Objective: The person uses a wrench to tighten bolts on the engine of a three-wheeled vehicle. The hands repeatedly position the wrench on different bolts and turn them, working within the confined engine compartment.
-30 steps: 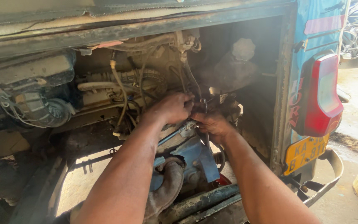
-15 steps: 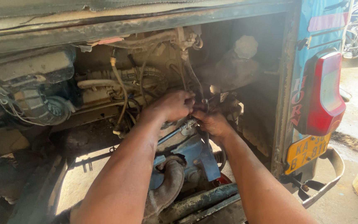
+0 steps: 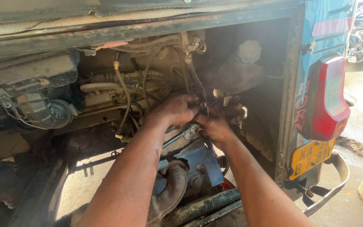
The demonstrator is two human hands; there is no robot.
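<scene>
Hands unmoved; both [image 3: 177,110] [image 3: 215,126] grip apparently pinching cable [image 3: 199,90] between.

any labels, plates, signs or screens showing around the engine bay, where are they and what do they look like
Yellow rectangular number plate: low on the right, under the red tail light, dark characters, tilted.
Painted lettering on the blue body panel: runs vertically, pale letters, left of the tail light.
Small white tag: in the engine bay, just right of both hands; too small to make out.
No screens or packages.
</scene>
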